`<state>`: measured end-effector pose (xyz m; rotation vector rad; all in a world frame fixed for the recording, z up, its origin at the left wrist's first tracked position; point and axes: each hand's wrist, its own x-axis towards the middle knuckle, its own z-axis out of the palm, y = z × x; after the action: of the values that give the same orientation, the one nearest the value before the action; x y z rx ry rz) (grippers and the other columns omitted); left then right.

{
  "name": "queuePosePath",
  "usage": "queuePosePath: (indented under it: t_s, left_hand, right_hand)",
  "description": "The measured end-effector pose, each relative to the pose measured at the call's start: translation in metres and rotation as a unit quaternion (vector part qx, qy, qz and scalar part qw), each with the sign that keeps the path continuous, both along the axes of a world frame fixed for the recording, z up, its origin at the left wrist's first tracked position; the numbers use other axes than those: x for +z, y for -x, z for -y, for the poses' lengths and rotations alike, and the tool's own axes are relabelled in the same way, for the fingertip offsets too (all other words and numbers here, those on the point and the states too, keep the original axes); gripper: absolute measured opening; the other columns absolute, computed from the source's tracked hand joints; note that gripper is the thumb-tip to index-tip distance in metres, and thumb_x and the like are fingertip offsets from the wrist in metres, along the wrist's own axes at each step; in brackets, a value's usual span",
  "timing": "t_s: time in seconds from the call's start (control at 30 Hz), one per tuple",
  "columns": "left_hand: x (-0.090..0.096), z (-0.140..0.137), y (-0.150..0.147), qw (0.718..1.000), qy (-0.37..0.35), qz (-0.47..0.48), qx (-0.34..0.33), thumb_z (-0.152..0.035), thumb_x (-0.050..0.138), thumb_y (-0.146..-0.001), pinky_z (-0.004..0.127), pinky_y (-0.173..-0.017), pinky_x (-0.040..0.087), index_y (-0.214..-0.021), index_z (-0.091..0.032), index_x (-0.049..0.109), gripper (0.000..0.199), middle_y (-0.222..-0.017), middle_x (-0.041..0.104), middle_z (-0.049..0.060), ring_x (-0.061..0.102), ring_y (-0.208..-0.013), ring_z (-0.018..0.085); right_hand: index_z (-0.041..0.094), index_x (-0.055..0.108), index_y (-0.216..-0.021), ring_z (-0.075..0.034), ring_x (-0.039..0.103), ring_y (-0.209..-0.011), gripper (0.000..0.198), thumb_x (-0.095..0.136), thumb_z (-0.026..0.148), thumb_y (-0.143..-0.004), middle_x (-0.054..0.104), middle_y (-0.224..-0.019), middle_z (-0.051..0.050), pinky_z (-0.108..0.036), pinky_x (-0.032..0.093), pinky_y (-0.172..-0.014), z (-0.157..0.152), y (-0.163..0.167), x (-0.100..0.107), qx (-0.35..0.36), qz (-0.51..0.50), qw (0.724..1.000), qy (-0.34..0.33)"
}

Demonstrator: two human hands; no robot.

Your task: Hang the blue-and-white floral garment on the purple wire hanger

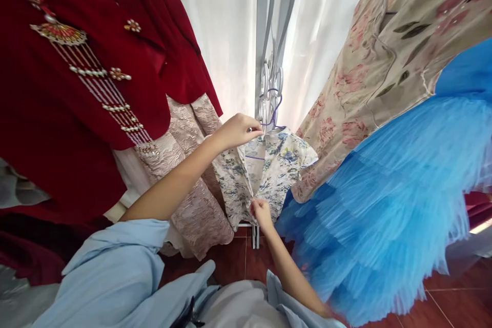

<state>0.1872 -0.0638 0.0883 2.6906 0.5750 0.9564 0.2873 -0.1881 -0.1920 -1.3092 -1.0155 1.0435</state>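
The left hand point(239, 130) is closed on the collar of a small floral dress point(265, 171), pinching the fabric at the top beside the purple hanger point(273, 113). The right hand point(261, 212) grips the front opening lower down, its fingers pinched where the 2 edges of the placket meet. The dress hangs on the white metal rack point(271, 36), in front of a white curtain point(226, 25), between a pink brocade skirt point(192, 184) under a red embroidered jacket point(77, 82) and a beige rose-print dress point(384, 72) above a blue tulle skirt point(392, 200).

The step in hand looks like fastening or straightening the front of the dress on its hanger. The next move probably calls for the upper hand to steady the collar and for fine finger work at the closure.
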Motion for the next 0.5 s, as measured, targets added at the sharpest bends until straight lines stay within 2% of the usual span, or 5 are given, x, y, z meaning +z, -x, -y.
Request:
queuePosePath:
  t_s: [0.07, 0.17, 0.3, 0.43, 0.5]
  left_hand:
    - [-0.003, -0.006, 0.017, 0.997, 0.063, 0.044, 0.010, -0.034, 0.070, -0.085, 0.028, -0.066, 0.047, -0.079, -0.017, 0.075, 0.019, -0.076, 0.073, 0.004, 0.065, -0.071, 0.015]
    - [0.000, -0.025, 0.053, 0.969, 0.158, 0.184, 0.039, -0.047, 0.074, -0.080, 0.026, -0.057, 0.043, -0.081, -0.017, 0.074, 0.030, -0.066, 0.067, 0.000, 0.058, -0.060, 0.011]
    - [-0.008, -0.068, 0.118, 0.872, 0.290, 0.384, 0.086, -0.059, 0.075, -0.076, 0.026, -0.050, 0.030, -0.089, -0.020, 0.069, 0.042, -0.053, 0.050, -0.007, 0.040, -0.046, 0.005]
    - [-0.062, -0.078, 0.155, 0.725, 0.415, 0.544, 0.079, -0.054, 0.072, -0.081, 0.025, -0.041, 0.019, -0.079, -0.023, 0.061, 0.032, -0.046, 0.035, -0.009, 0.024, -0.037, 0.004]
    - [-0.105, -0.054, 0.139, 0.698, 0.454, 0.550, 0.069, -0.048, 0.071, -0.082, 0.023, -0.038, 0.012, -0.072, -0.022, 0.054, 0.033, -0.045, 0.031, -0.009, 0.016, -0.035, 0.004]
  right_hand:
    - [0.021, 0.051, -0.054, -0.011, 0.035, -0.034, 0.052, 0.052, 0.067, -0.079, 0.043, -0.037, 0.004, -0.025, 0.026, -0.039, 0.009, 0.009, -0.018, 0.001, -0.016, 1.000, 0.011]
    - [0.019, 0.058, -0.072, -0.011, 0.038, -0.040, 0.045, 0.060, 0.063, -0.080, 0.049, -0.045, 0.005, -0.024, 0.030, -0.043, 0.006, 0.007, -0.014, -0.024, -0.050, 0.998, -0.011]
    - [0.018, 0.061, -0.100, -0.013, 0.047, -0.050, 0.040, 0.067, 0.053, -0.083, 0.058, -0.058, 0.003, -0.025, 0.036, -0.050, -0.007, -0.011, 0.018, -0.053, -0.072, 0.993, -0.076]
    - [0.019, 0.059, -0.117, -0.017, 0.058, -0.067, 0.043, 0.067, 0.046, -0.085, 0.066, -0.077, -0.002, -0.028, 0.046, -0.063, -0.005, -0.016, 0.039, -0.056, -0.047, 0.990, -0.120]
    - [0.020, 0.058, -0.124, -0.019, 0.062, -0.077, 0.045, 0.067, 0.042, -0.086, 0.069, -0.091, -0.005, -0.031, 0.049, -0.071, 0.000, -0.009, 0.041, -0.030, -0.014, 0.991, -0.128]
